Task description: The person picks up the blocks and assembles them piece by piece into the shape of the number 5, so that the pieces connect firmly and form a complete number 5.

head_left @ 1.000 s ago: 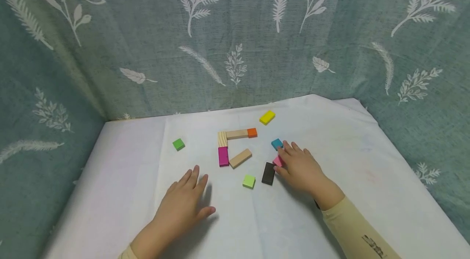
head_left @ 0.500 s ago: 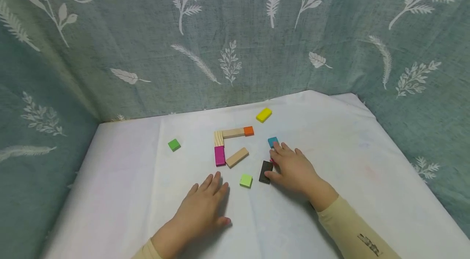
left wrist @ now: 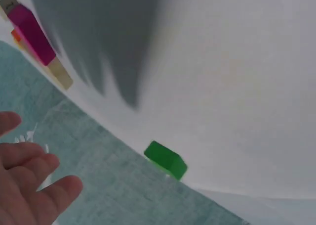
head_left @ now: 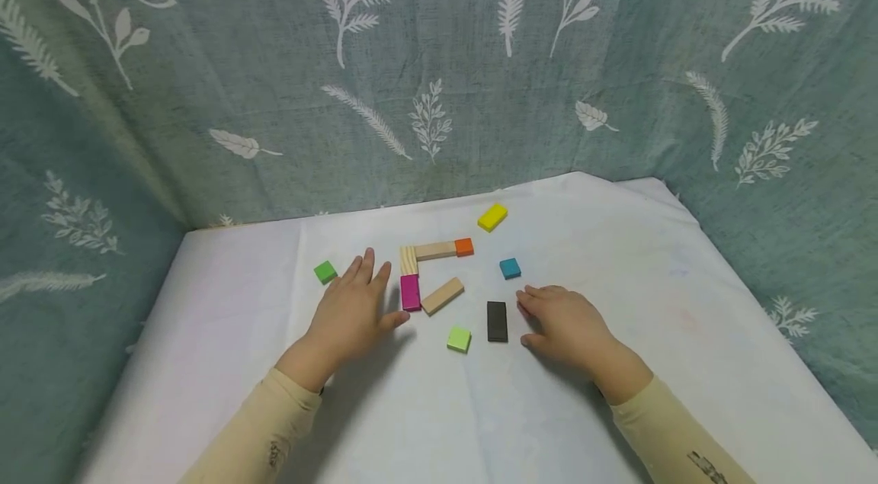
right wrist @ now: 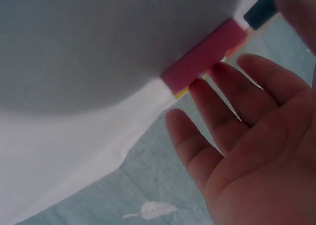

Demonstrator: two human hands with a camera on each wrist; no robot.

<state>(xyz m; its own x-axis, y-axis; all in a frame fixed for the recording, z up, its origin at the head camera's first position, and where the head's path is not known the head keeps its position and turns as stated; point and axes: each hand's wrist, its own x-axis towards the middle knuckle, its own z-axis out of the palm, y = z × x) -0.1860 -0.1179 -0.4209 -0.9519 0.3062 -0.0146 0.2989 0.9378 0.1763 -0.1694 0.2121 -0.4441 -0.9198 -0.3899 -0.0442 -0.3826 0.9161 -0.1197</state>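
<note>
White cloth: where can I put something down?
Bare cloth lies right of the right hand, up to the curtain; left of the green block; and near the bottom, between the sleeves. It's crowded between the right hand and left hand, with the magenta block, tan block, lime block and black block.

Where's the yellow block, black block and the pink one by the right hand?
Yellow block (head_left: 492,217): head view, top face.
Black block (head_left: 497,322): head view, top face.
Pink block (right wrist: 200,56): right wrist view, long face.

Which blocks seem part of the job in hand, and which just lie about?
In the job, probably:
pink block, by right hand
green block, near left hand
L of magenta, striped, plain and orange blocks

Apparently lying about:
yellow, blue, black, lime and slanted blocks
</note>
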